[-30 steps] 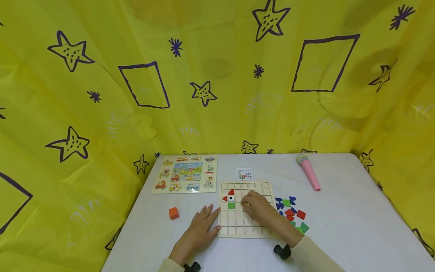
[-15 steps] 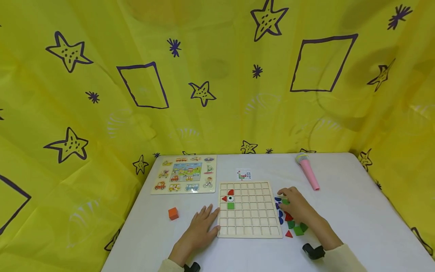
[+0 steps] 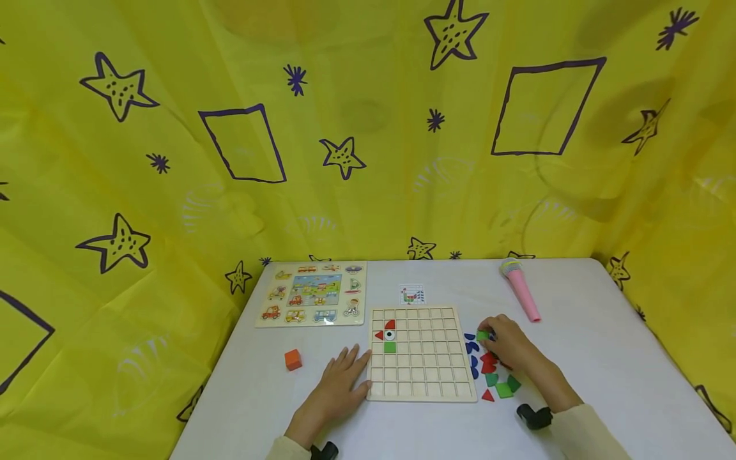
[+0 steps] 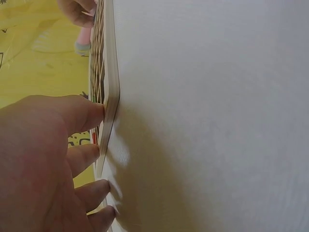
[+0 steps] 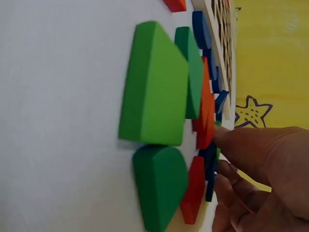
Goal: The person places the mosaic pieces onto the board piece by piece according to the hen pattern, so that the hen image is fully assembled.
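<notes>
A wooden grid board point(image 3: 424, 377) lies on the table. In its upper left cells sit a red quarter-round piece point(image 3: 390, 324), a red triangle point(image 3: 379, 335), a white tile with a black dot point(image 3: 390, 335) and a green square point(image 3: 390, 347). My left hand point(image 3: 340, 385) rests flat with fingers spread, its thumb and index fingertip against the board's left edge. Right of the board, my right hand point(image 3: 508, 344) pinches a green square block point(image 3: 482, 335) over the loose pieces. Most of that block is hidden in the right wrist view.
Loose blue half-round pieces point(image 3: 474, 362), red pieces point(image 3: 489, 362) and green pieces point(image 3: 503, 390) lie around the right hand. Behind the board is a small pattern card point(image 3: 411, 294). A picture puzzle point(image 3: 310, 319), an orange cube point(image 3: 293, 360) and a pink toy microphone point(image 3: 522, 294) stand farther off.
My right hand has left the board and moved right to the loose pieces, where its fingers have closed on a green square block. The left hand has stayed put.
</notes>
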Tool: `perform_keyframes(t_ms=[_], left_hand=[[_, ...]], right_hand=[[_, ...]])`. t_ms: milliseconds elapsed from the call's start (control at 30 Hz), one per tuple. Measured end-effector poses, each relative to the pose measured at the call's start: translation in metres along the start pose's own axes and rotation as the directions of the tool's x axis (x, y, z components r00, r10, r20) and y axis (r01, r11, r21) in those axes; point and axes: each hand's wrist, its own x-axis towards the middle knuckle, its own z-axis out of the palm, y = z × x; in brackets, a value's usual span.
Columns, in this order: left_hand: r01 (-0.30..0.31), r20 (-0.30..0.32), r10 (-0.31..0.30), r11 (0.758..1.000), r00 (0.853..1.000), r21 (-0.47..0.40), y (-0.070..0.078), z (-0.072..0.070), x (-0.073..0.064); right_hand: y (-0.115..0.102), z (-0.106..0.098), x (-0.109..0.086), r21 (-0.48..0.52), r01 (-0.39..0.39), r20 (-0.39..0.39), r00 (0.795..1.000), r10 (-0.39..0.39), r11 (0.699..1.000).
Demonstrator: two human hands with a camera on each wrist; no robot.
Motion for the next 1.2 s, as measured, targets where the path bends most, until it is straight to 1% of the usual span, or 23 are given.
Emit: perform_keyframes(t_ms=[133,300,433,533,700,833,933,1067,1200], left_hand=[[0.001,0.003,-0.001,1.000,1.000,0.006,-0.001,0.000,0.000],[-0.009,0.001,0.009,1.000,1.000,0.002,0.000,0.000,-0.001],[-0.015,-0.003,0.015,1.000,1.000,-0.001,0.001,-0.001,-0.002],[-0.016,-0.006,0.016,1.000,1.000,-0.001,0.002,-0.002,-0.002],[-0.020,-0.006,0.020,1.000,1.000,-0.004,0.002,-0.003,-0.002],[-0.022,-0.005,0.022,1.000,1.000,-0.002,0.002,-0.003,-0.002],[-0.017,-0.004,0.017,1.000,1.000,0.003,0.002,-0.003,-0.002],[-0.010,-0.001,0.010,1.000,1.000,0.009,0.003,-0.003,-0.002],[-0.001,0.002,0.001,1.000,1.000,0.014,0.003,-0.003,-0.001]], right_hand=[[0.003,0.001,0.006,-0.042,0.003,-0.048,0.999,-0.005,0.999],[0.005,0.004,0.014,-0.057,0.034,-0.089,0.995,-0.039,0.998],[0.005,0.006,0.019,-0.054,0.044,-0.094,0.994,-0.049,0.998],[0.003,0.007,0.022,-0.047,0.040,-0.083,0.996,-0.043,0.998],[-0.005,0.008,0.024,-0.056,0.005,-0.058,0.998,-0.008,0.998],[-0.014,0.008,0.024,-0.065,-0.019,-0.053,0.998,0.016,0.998],[-0.023,0.009,0.024,-0.062,-0.010,-0.061,0.998,0.006,0.998],[-0.042,0.012,0.021,-0.045,0.053,-0.055,0.997,-0.055,0.998],[-0.066,0.026,0.016,-0.017,0.105,-0.037,0.994,-0.105,0.994]])
